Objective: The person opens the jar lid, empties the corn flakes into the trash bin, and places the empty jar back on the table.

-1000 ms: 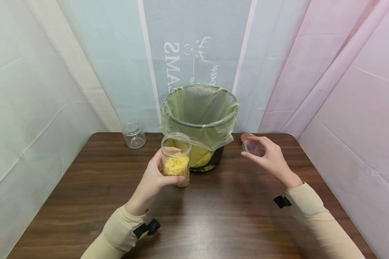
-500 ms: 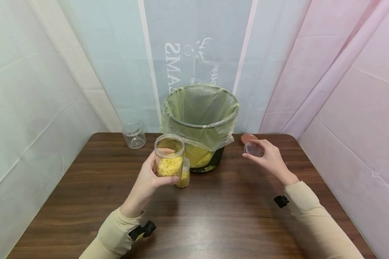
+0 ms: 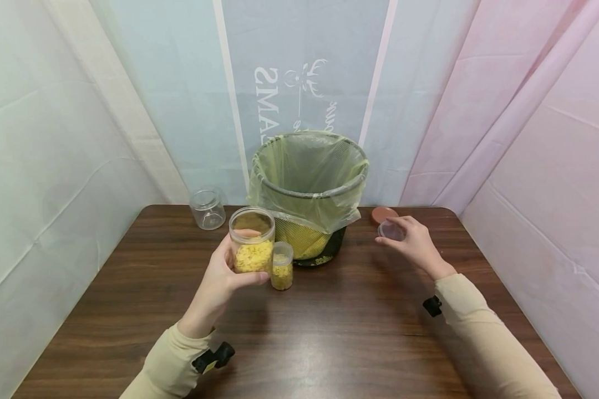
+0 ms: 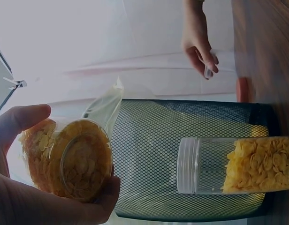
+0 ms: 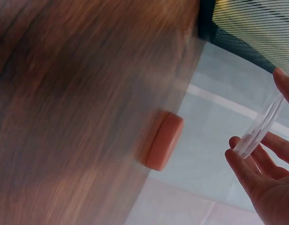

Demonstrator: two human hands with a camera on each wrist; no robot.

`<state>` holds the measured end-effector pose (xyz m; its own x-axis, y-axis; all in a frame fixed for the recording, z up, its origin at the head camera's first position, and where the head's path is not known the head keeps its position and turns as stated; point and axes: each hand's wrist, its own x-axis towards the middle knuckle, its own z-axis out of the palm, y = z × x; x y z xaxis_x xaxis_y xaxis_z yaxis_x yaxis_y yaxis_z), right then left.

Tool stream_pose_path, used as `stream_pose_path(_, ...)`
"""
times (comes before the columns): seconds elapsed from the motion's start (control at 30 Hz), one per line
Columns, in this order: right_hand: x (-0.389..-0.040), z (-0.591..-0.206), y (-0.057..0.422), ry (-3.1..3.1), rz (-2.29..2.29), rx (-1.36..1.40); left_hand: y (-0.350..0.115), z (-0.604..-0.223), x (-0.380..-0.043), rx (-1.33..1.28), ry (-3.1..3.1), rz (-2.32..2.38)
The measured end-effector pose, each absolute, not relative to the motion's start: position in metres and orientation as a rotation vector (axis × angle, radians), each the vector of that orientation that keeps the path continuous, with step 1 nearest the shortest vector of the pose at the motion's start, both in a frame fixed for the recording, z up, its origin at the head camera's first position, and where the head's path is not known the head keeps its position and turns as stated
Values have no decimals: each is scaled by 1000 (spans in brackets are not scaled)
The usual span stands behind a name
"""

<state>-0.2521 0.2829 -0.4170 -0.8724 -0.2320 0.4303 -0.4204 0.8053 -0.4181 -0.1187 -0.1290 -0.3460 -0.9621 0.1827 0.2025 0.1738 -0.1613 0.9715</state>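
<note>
One brown wood-grain worktop (image 3: 329,338), cloth walls (image 3: 544,149) at nine, twelve and three. Left fingers (image 3: 252,279) curled round uncapped jar (image 3: 253,256), eight o'clock of bin (image 3: 306,208); right fingers (image 5: 245,174) pinching clear lid (image 5: 260,127), four o'clock.

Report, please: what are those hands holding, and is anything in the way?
Left hand grips jar of yellow flakes. Right hand holds clear lid. Possible obstacle: second flake jar, before lined bin.

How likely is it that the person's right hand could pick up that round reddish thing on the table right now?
Probably yes: the reddish thing lies just beyond the right hand, with nothing seen standing between, though the clear lid it holds would likely need setting down first.
</note>
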Motion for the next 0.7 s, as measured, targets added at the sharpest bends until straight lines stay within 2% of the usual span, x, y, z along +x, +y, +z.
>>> stream_pose_path(0.7,-280,-437,294,-2770,668,457,-144,-345,-115,372,2118,2361)
